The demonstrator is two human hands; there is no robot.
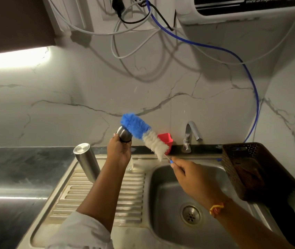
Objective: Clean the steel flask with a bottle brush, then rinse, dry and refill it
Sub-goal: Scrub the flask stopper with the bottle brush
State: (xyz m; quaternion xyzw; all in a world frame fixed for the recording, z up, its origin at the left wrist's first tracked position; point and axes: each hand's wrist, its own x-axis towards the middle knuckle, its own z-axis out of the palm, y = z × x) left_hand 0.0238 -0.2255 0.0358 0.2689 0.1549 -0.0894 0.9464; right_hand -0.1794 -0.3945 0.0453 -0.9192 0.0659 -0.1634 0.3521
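The only legible writing is "www.drinkprime.in", printed on the white appliance (250, 8) mounted on the wall at the upper right. No label is seen on anything else.

Two steel cylinders are counted. One steel flask (86, 161) stands upright on the ribbed drainboard (107, 194), just left of the left forearm and touched by neither hand. The other, a held steel cylinder (124, 136), is raised above the back edge of the drainboard in the left hand (118, 150), whose fingers are curled round it. Whether it is a cap or a second flask cannot be told, since its lower part is hidden by the hand.

One bottle brush (144, 135) is seen, blue at the tip and white nearer the handle. Its blue end lies against the top of the held steel cylinder. Its thin handle is pinched by the fingers of the right hand (193, 177) above the sink basin (161, 194).

One tap (190, 135), one red container (166, 140) and one brown perforated basket (250, 168) are counted at the sink. One blue tube (232, 56), one black cable and several white cables hang on the marble wall. A dark surface (17, 168) lies to the left.
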